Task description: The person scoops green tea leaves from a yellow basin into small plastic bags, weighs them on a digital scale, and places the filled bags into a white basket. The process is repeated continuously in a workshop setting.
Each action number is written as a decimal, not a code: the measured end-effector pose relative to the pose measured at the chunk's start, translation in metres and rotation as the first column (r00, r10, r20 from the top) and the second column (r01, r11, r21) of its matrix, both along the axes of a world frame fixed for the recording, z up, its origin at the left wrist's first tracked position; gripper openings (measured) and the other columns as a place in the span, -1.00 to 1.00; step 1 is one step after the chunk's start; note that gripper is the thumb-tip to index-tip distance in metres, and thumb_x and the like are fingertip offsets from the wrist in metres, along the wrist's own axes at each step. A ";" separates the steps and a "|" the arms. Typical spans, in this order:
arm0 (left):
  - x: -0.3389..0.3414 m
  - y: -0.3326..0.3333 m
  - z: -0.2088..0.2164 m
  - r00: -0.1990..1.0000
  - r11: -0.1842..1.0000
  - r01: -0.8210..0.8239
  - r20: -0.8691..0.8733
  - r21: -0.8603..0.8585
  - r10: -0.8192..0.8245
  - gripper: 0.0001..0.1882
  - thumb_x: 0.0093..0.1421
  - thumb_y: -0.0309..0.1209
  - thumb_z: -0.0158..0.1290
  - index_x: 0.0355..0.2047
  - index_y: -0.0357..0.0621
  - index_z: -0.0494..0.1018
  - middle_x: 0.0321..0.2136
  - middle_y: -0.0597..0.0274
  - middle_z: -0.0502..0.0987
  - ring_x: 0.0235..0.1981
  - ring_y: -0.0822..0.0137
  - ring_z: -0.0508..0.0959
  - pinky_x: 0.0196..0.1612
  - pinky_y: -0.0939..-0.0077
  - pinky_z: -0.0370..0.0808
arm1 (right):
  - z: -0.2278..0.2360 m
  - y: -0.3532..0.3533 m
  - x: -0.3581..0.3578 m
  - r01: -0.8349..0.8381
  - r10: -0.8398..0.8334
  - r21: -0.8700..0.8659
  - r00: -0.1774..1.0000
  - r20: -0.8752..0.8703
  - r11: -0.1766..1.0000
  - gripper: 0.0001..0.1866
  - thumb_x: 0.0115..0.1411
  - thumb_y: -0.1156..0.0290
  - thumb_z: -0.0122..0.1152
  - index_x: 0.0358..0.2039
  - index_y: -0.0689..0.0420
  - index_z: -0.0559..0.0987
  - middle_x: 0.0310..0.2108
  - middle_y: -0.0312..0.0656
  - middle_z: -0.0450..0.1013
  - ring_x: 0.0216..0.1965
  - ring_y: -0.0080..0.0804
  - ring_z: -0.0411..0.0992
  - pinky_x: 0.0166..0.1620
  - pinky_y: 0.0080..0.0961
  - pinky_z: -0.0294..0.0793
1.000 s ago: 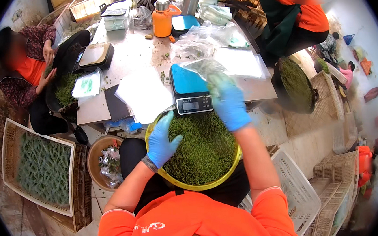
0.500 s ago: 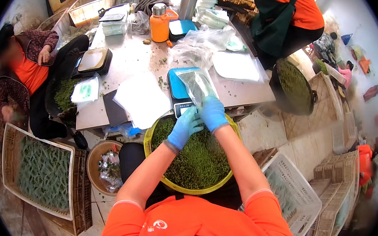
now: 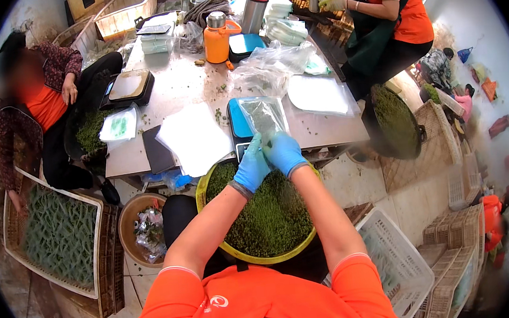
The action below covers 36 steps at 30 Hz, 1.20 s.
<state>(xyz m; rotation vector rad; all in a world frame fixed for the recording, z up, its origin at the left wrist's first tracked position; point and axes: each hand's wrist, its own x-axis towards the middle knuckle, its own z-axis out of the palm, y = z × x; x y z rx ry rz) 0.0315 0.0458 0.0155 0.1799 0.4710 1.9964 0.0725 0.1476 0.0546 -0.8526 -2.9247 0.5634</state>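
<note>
A clear plastic bag with a little green matter inside lies slanting over a blue-topped digital scale at the table's front edge. My right hand, in a blue glove, grips the bag's near end. Beside it my left hand, also gloved in blue, is closed on the same end, fingertips against the bag. Below both hands stands a yellow-rimmed tub full of small green sprouts. White sheets lie on the table left of the scale.
An orange flask and a steel thermos stand farther back. At left a seated person is beside a crate of filled bags. Another person stands at back right. A white crate is at my right.
My left hand has come up from over the tub to the bag's near end. The left person's arm now reaches down to the crate; the right person's gloved hand has shifted lower.
</note>
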 end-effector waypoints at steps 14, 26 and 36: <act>0.059 -0.100 -0.090 0.928 0.945 0.277 0.304 -0.172 -0.217 -0.63 0.35 -0.13 -0.11 0.07 0.01 0.37 -0.08 0.21 0.46 -0.07 0.23 0.47 0.01 0.05 0.47 | -0.028 -0.100 0.116 -0.184 0.139 -0.258 0.973 -0.182 0.949 -0.65 0.02 0.42 0.22 -0.12 0.15 0.55 -0.21 0.04 0.51 -0.18 -0.03 0.51 -0.09 -0.26 0.50; 0.062 -0.105 -0.101 0.965 0.956 0.229 0.175 -0.182 -0.197 -0.70 0.35 -0.11 -0.10 -0.03 0.07 0.41 -0.10 0.33 0.43 -0.13 0.30 0.46 -0.08 0.09 0.49 | -0.021 -0.111 0.118 -0.134 0.066 -0.239 0.960 -0.272 0.962 -0.66 0.03 0.48 0.24 -0.12 0.14 0.55 -0.19 -0.02 0.51 -0.19 -0.08 0.52 -0.11 -0.31 0.50; 0.058 -0.109 -0.064 0.977 0.951 0.211 0.032 -0.224 -0.210 -0.67 0.33 -0.03 -0.11 -0.05 0.14 0.43 -0.07 0.41 0.42 -0.14 0.34 0.46 -0.12 0.17 0.50 | -0.016 -0.114 0.112 -0.142 0.103 -0.129 0.957 -0.272 0.981 -0.64 0.09 0.42 0.17 -0.06 0.13 0.51 -0.16 -0.02 0.49 -0.18 -0.04 0.50 -0.10 -0.24 0.50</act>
